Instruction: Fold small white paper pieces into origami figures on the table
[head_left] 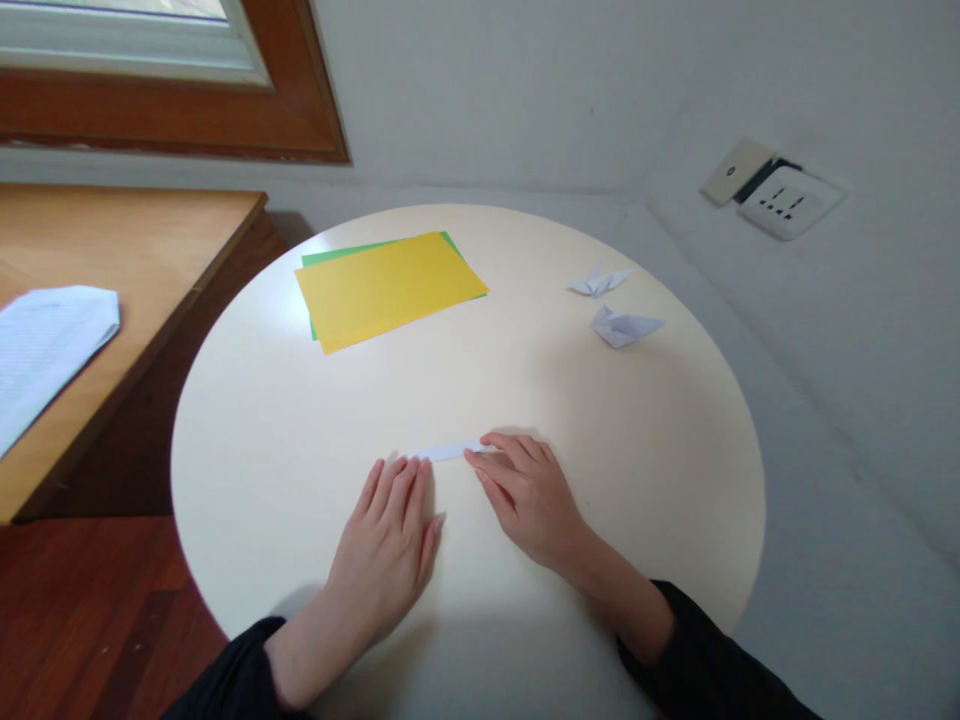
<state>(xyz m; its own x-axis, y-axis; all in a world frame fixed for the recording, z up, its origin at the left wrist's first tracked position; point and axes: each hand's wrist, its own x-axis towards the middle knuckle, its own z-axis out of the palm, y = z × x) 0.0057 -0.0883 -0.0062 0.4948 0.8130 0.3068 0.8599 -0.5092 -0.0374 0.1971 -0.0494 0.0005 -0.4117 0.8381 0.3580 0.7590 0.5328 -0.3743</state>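
Note:
A narrow folded strip of white paper [448, 451] lies on the round cream table [300, 450]. My left hand [390, 535] rests flat, palm down, its fingertips touching the strip's left end. My right hand [525, 492] presses its fingers on the strip's right end, covering part of it. Neither hand lifts the paper. Two small folded white paper figures [600, 281] [622, 326] sit at the far right of the table.
A yellow sheet [386, 288] lies over a green sheet [330, 256] at the table's far side. A wooden desk [112, 250] with white printed paper [45, 345] stands on the left. A wall socket [787, 200] is on the right.

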